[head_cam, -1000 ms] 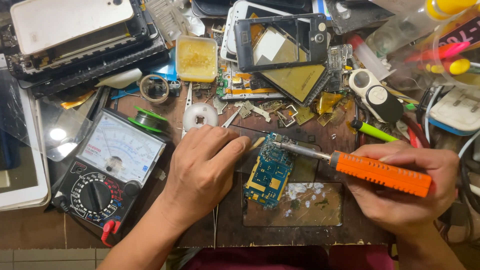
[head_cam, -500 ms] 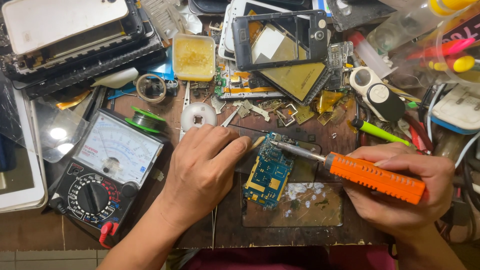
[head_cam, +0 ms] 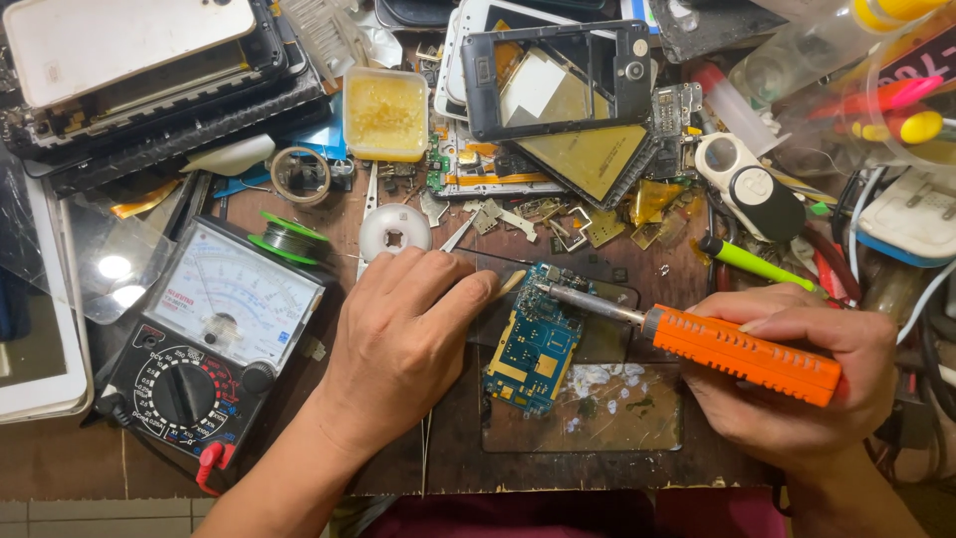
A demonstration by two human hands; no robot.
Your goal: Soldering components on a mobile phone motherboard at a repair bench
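Your left hand [head_cam: 403,334] lies palm down, knuckles up, fingers curled together and pointing right, thumb tucked under; its forearm runs in from the lower left. Your right hand [head_cam: 797,384] is closed in a fist-like grip, fingers wrapped over the top, thumb beneath, wrist entering from the lower right.

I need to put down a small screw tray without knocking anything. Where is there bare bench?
Bare wood shows along the near edge, below the black analogue multimeter and left of the left hand. The spattered glass plate beside the blue circuit board is partly free. The back half, around the yellow flux tub and black phone frame, is crowded.
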